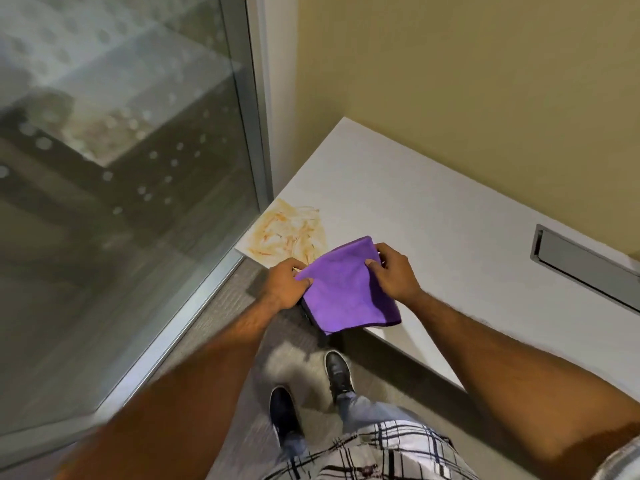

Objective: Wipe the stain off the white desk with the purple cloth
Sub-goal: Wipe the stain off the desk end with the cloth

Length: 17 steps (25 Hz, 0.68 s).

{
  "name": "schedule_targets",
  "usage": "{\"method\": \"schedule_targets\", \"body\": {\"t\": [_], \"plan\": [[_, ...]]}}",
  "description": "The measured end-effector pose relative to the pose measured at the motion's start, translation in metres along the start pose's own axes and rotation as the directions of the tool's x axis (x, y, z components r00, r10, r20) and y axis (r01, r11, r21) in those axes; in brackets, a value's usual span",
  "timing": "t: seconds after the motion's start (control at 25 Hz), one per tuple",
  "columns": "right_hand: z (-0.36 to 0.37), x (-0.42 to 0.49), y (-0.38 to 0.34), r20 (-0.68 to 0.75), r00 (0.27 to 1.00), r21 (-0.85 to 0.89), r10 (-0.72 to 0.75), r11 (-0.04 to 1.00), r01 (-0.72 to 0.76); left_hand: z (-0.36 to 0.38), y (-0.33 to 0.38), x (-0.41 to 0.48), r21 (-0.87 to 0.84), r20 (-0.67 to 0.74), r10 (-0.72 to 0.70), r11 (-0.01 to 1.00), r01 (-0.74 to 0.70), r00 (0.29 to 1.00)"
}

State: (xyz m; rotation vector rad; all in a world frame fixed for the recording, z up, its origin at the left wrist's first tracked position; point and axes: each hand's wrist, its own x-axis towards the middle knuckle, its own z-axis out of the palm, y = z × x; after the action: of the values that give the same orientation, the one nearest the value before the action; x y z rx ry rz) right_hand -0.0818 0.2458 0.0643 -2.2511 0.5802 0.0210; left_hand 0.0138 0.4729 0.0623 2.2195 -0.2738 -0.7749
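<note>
A folded purple cloth [346, 292] hangs over the front edge of the white desk [433, 216], held between both hands. My left hand [285, 284] pinches its left edge. My right hand [394, 271] grips its upper right corner. An orange-yellow smeared stain [287, 233] covers the desk's left corner, just beyond the cloth and my left hand. The cloth is apart from most of the stain, and its top edge lies close to the stain's near side.
A glass wall with a metal frame [249, 116] runs along the desk's left end. A yellow wall [467, 81] backs the desk. A grey metal cable hatch [585, 265] is set in the desktop at right. My shoes [339, 372] stand on grey carpet below.
</note>
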Motion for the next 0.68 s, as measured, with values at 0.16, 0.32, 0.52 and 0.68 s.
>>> {"method": "schedule_targets", "body": {"t": [0.16,0.32,0.52,0.68], "plan": [[0.021,0.03,0.013,0.018,1.0,-0.047,0.001,0.999,0.0,0.01,-0.018,0.017,-0.072,-0.057,-0.067,0.995,0.063,0.996],[0.037,0.056,0.019,-0.015,1.0,-0.061,0.024,0.998,-0.025,0.015,-0.03,0.04,-0.137,-0.078,-0.135,0.983,0.123,0.988],[0.055,0.062,0.014,-0.066,0.994,-0.071,0.085,0.993,-0.09,0.009,-0.042,0.043,-0.02,-0.076,-0.041,0.999,0.04,0.996],[0.076,0.046,0.005,-0.059,0.996,-0.198,-0.063,0.979,0.05,0.002,-0.05,0.031,-0.024,-0.113,-0.035,0.999,0.032,0.993]]}}
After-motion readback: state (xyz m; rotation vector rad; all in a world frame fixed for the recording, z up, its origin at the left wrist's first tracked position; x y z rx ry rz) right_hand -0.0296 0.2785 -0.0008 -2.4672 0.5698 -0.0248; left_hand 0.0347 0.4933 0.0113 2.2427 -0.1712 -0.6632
